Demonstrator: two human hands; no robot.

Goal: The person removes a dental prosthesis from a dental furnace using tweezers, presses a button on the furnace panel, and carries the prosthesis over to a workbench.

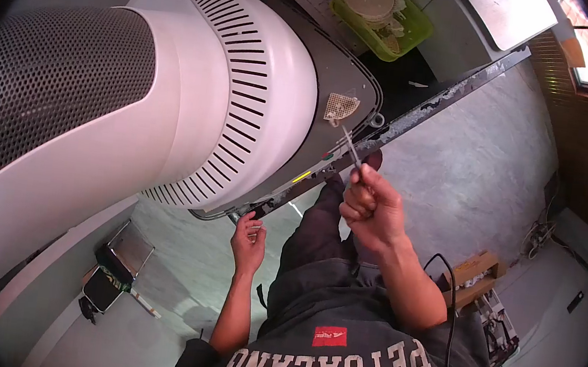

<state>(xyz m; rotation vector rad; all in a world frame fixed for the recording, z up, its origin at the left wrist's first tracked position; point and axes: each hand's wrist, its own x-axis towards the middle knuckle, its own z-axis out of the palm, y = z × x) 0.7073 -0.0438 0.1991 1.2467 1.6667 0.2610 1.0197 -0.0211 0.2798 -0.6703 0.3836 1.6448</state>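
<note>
My right hand is closed around the handle of a slim tool with a thin metal shaft. Its tip points up and left, close to a small beige mesh piece lying on the dark surface. Beside the front edge of that surface, my left hand has its fingers partly bent near a metal fitting; whether they hold anything is unclear. A large white machine housing with dark slots stands on the surface, left of the mesh piece.
A green basket holding round pale pieces stands at the top. A metal rail runs diagonally along the surface's edge. At the lower right are a cardboard box and a black cable. A chair is at lower left.
</note>
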